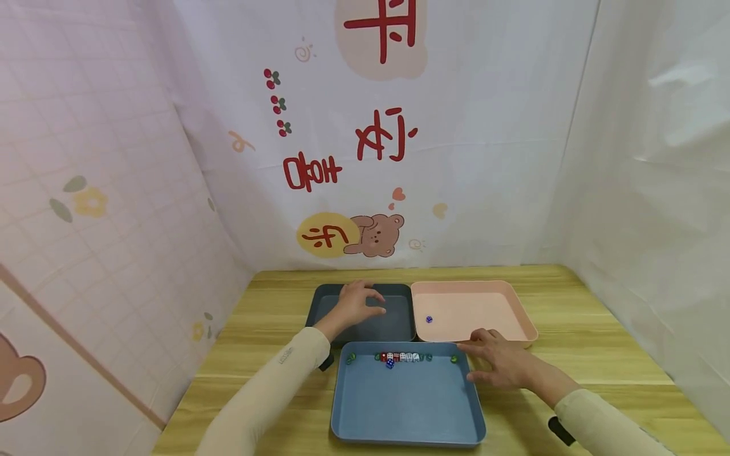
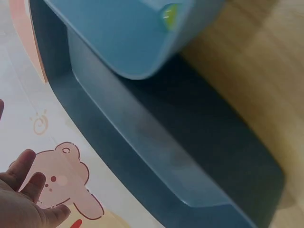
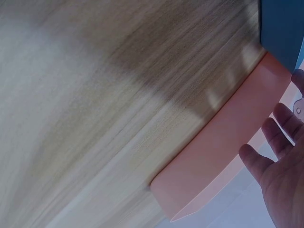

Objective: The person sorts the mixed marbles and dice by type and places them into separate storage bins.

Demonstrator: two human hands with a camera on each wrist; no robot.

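Three trays (image 1: 408,405) on wood-grain table (image 1: 582,329); printed white walls (image 1: 485,158); left hand (image 1: 356,305), right hand (image 1: 499,362): grip loosely spread, empty

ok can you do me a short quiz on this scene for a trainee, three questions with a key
1. Multiple choice: what lies in the pink tray?
a) a green bead
b) a blue die
c) a red die

2. True or false: the left hand is pinching a die.

3. Count: how many trays stand on the wooden table?

Key:
1. b, a blue die.
2. False; its thumb and fingers are apart, with nothing seen between them.
3. Three: the pink one, the dark tray beside it and the light blue tray nearer the person.
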